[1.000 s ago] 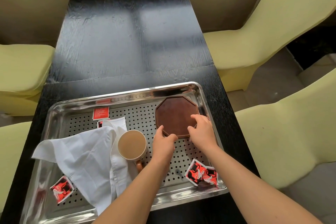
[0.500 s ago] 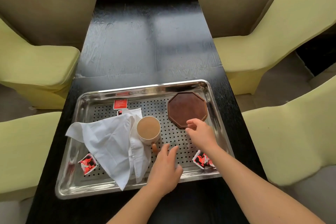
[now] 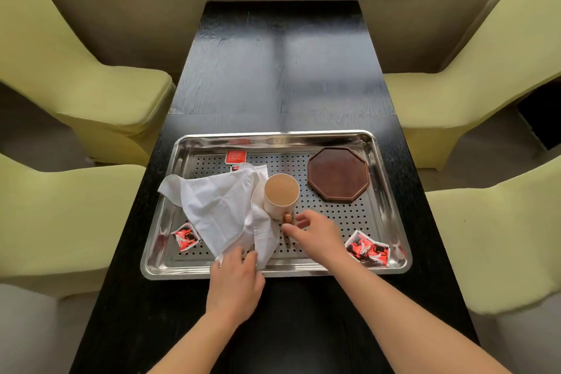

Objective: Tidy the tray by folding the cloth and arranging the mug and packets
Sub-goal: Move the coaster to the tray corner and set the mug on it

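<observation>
A perforated steel tray (image 3: 273, 137) lies on the black table. A crumpled white cloth (image 3: 218, 203) covers its left half. Against the cloth stands a cream mug (image 3: 280, 193) of milky drink, its wooden handle facing me. My left hand (image 3: 235, 282) pinches the cloth's near corner at the tray's front rim. My right hand (image 3: 315, 232) has thumb and forefinger closed around the mug's handle. Red packets lie at the front left (image 3: 184, 237), the front right (image 3: 365, 249) and the back (image 3: 235, 156); another peeks from under the cloth.
A dark brown octagonal coaster (image 3: 338, 173) sits in the tray's back right corner. The black table (image 3: 279, 70) stretches away beyond the tray. Yellow-green chairs stand on the left (image 3: 91, 94) and the right (image 3: 473, 94).
Both hands left the octagonal coaster and drew back toward me. The left went to the cloth's near corner, the right to the mug's handle. The camera view pulled back and up.
</observation>
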The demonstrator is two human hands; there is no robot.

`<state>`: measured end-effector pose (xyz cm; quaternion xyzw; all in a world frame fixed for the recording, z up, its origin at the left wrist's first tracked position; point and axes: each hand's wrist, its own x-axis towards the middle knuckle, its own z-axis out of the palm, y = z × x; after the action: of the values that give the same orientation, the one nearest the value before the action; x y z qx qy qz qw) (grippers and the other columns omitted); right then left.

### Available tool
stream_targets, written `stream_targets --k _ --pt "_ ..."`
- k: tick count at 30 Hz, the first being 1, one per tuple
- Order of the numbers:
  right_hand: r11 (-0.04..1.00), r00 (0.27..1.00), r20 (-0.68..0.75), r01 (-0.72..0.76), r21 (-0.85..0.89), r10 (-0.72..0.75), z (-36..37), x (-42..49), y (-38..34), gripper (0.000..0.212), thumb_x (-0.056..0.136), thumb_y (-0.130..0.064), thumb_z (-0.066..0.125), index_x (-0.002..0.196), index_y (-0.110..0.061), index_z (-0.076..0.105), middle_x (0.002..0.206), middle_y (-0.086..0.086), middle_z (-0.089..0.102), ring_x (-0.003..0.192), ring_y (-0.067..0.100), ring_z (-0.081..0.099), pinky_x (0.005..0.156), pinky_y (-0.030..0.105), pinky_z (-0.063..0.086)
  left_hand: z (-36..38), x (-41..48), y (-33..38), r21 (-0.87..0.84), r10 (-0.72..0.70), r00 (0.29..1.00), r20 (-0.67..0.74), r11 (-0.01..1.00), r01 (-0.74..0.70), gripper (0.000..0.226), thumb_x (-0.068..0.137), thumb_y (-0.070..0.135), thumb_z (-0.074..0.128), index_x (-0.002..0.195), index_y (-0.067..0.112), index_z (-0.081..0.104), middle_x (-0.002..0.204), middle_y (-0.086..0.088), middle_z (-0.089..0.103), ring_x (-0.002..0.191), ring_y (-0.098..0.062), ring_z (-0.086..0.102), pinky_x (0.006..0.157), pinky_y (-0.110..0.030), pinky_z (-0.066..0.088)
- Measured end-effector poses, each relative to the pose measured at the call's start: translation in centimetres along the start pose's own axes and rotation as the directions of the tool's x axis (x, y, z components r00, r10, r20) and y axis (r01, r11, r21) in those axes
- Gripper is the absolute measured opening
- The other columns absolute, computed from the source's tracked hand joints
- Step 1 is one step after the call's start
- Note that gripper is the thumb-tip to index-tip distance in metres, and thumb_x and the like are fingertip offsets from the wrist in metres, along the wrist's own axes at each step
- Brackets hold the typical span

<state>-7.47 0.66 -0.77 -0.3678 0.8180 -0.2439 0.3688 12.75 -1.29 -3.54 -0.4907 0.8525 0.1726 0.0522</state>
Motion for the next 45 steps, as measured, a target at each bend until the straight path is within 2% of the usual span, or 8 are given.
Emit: stream_targets --k 7,13,16,20,23,26,35,45 --pt "0.977 0.992 -0.109 -0.087 -0.194 0.067 3.0 1.6 -1.7 0.018 0.092 -0.039 0.061 0.086 -0.023 0.057 0.094 0.003 0.071 0.091 0.024 0.065 0.069 0.031 0.043 0.8 -0.1 -1.8 -0.017 -0.025 0.994 0.105 1.0 0.027 0.048 0.098 0.051 0.034 0.141 0.032 0.042 0.141 0.002 0.042 0.13 -0.019 0.04 0.107 -0.039 0.034" --pt "0.988 0.983 -0.161 -0.11 -0.108 0.091 2.2 1.4 -1.2 0.019 0.094 -0.034 0.059 0.094 -0.016 0.066 0.094 0.004 0.07 0.091 0.025 0.063 0.073 0.033 0.046 1.0 0.9 -2.0 -0.126 -0.111 0.982 0.155 0.983 0.131 0.051 0.098 0.054 0.031 0.142 0.03 0.043 0.141 0.002 0.045 0.135 -0.018 0.037 0.117 -0.051 0.018" --pt "0.994 0.982 -0.166 -0.101 -0.049 0.092 0.7 1.1 -0.4 0.017 0.093 -0.032 0.062 0.089 -0.017 0.067 0.092 0.003 0.07 0.09 0.024 0.062 0.077 0.034 0.048 1.4 1.4 -2.1 -0.204 -0.176 0.974 0.143 0.958 0.203 0.051 0.097 0.054 0.034 0.141 0.032 0.045 0.143 0.002 0.045 0.138 -0.017 0.036 0.118 -0.055 0.011" --pt "0.997 0.98 -0.186 -0.069 -0.022 0.064 -1.6 0.7 0.7 0.014 0.093 -0.031 0.063 0.085 -0.02 0.066 0.089 -0.002 0.069 0.087 0.019 0.062 0.074 0.032 0.045 2.1 1.7 -2.4 -0.22 -0.222 0.967 0.121 0.944 0.245 0.05 0.096 0.054 0.036 0.14 0.034 0.046 0.147 0.001 0.042 0.137 -0.017 0.038 0.118 -0.052 0.013" --pt "0.999 0.97 -0.242 -0.036 -0.011 0.033 -3.2 0.6 1.3 0.016 0.093 -0.033 0.063 0.09 -0.018 0.069 0.088 -0.002 0.071 0.085 0.018 0.062 0.074 0.035 0.051 2.5 2.1 -2.5 -0.216 -0.223 0.967 0.121 0.945 0.245 0.047 0.095 0.053 0.039 0.139 0.036 0.046 0.143 0.001 0.043 0.134 -0.017 0.039 0.116 -0.051 0.016" --pt "1.0 0.947 -0.32 -0.03 0.007 0.031 -4.9 1.5 1.7 0.015 0.093 -0.032 0.065 0.088 -0.019 0.07 0.082 -0.005 0.069 0.08 0.015 0.061 0.064 0.031 0.046 2.8 2.5 -2.7 -0.195 -0.217 0.969 0.116 0.952 0.237 0.046 0.095 0.05 0.042 0.139 0.039 0.045 0.136 0.003 0.042 0.13 -0.017 0.038 0.113 -0.048 0.02" --pt "0.988 0.891 -0.427 -0.143 0.06 0.155 -9.6 7.2 3.6 0.014 0.094 -0.028 0.065 0.089 -0.016 0.069 0.089 0.002 0.069 0.088 0.022 0.063 0.072 0.032 0.044 3.6 2.9 -3.5 -0.174 -0.212 0.972 0.099 0.958 0.226 0.049 0.092 0.056 0.042 0.14 0.044 0.042 0.132 0.008 0.04 0.127 -0.014 0.035 0.111 -0.044 0.023" --pt "0.988 0.885 -0.442 -0.153 0.019 0.146 -10.2 9.3 4.4 0.013 0.096 -0.027 0.062 0.093 -0.016 0.068 0.093 0.004 0.068 0.091 0.024 0.063 0.073 0.034 0.047 3.7 3.0 -3.1 -0.117 -0.237 0.968 0.083 0.962 0.245 0.05 0.09 0.055 0.041 0.139 0.047 0.041 0.131 0.009 0.04 0.124 -0.013 0.036 0.106 -0.042 0.026"
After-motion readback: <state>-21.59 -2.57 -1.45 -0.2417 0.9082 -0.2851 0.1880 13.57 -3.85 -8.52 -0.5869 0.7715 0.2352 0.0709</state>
